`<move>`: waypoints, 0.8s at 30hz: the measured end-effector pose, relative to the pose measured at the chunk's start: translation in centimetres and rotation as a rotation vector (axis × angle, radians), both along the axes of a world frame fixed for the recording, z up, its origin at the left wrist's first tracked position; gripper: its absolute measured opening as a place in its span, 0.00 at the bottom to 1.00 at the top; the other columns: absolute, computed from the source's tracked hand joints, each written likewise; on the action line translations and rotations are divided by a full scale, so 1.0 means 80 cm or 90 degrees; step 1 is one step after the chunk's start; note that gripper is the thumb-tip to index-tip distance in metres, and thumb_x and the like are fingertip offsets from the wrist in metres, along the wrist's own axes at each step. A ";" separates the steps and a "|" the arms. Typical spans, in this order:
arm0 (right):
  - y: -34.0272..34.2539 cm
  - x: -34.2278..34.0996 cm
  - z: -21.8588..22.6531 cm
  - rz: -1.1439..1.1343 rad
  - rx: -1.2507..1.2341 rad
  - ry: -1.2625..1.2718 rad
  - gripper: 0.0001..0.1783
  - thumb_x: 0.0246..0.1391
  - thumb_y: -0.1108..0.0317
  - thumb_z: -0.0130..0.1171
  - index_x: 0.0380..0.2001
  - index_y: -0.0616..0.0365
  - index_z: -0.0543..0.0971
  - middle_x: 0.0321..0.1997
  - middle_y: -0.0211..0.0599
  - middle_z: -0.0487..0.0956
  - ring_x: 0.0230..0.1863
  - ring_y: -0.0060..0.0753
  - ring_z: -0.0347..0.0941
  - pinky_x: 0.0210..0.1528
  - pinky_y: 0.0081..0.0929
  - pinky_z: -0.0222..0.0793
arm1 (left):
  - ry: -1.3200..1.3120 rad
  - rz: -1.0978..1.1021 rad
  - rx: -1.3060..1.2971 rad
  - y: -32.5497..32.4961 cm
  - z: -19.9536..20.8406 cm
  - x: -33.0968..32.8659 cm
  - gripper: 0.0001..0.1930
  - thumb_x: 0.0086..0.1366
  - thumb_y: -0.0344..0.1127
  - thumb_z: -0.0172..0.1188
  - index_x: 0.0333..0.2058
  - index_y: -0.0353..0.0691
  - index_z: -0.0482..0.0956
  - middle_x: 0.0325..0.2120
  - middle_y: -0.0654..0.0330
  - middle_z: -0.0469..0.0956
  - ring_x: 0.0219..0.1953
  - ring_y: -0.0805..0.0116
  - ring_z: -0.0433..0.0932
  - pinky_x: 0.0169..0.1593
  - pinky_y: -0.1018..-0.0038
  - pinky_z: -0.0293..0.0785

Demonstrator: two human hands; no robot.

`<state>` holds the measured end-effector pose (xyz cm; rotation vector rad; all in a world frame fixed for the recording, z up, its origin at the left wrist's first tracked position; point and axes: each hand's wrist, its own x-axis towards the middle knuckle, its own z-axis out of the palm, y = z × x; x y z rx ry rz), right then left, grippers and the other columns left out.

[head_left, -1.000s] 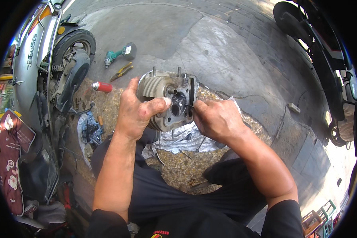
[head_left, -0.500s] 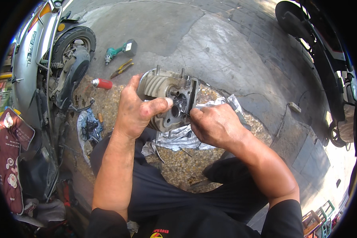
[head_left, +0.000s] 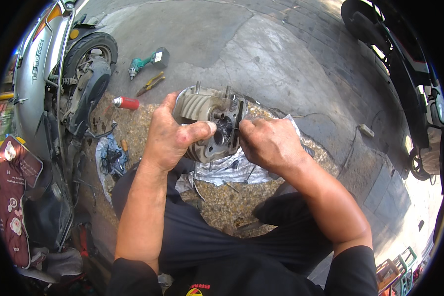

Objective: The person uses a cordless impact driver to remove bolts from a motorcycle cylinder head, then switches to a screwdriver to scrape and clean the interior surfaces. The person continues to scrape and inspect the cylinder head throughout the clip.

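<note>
My left hand [head_left: 170, 133] grips the finned metal cylinder head [head_left: 197, 106] from its left side, thumb lying over the edge of the hollowed chamber. The part is tilted so its flat face, with round ports and a long slot, shows toward the right. Upright studs stick out of its far side. Close against that face, my right hand [head_left: 271, 143] is closed in a pinch. A thin dark tip shows at its fingers, but the rest of what it holds is hidden in the fist.
A grey stained cloth [head_left: 237, 170] lies below the part. To the left are a red spray can [head_left: 127, 102], yellow-handled pliers [head_left: 151, 83], a teal power tool [head_left: 142, 65] and a blue rag [head_left: 109, 158]. A scooter [head_left: 76, 79] stands at the left.
My right hand has shifted slightly up and away along the cylinder head's face. My left hand keeps its grip, and the part has barely moved.
</note>
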<state>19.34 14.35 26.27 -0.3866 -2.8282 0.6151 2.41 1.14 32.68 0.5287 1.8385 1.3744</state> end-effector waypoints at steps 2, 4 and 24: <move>0.001 -0.001 -0.001 0.000 0.003 -0.006 0.09 0.55 0.65 0.61 0.26 0.56 0.74 0.19 0.42 0.76 0.21 0.52 0.77 0.23 0.46 0.72 | -0.001 -0.015 0.014 0.002 -0.001 0.000 0.29 0.47 0.29 0.73 0.49 0.28 0.75 0.36 0.60 0.82 0.34 0.75 0.81 0.41 0.76 0.80; 0.000 0.001 0.000 0.011 -0.025 -0.033 0.09 0.55 0.65 0.61 0.26 0.56 0.74 0.19 0.42 0.76 0.21 0.52 0.77 0.23 0.46 0.72 | 0.000 -0.019 0.024 0.002 -0.001 -0.003 0.30 0.46 0.29 0.73 0.49 0.28 0.75 0.36 0.60 0.82 0.34 0.75 0.80 0.41 0.76 0.80; -0.008 0.002 0.003 0.109 -0.089 -0.113 0.08 0.55 0.67 0.55 0.29 0.59 0.78 0.19 0.48 0.80 0.24 0.54 0.81 0.29 0.49 0.77 | 0.025 -0.020 0.000 -0.003 -0.007 -0.009 0.30 0.45 0.31 0.74 0.48 0.29 0.76 0.36 0.59 0.83 0.36 0.74 0.81 0.43 0.75 0.80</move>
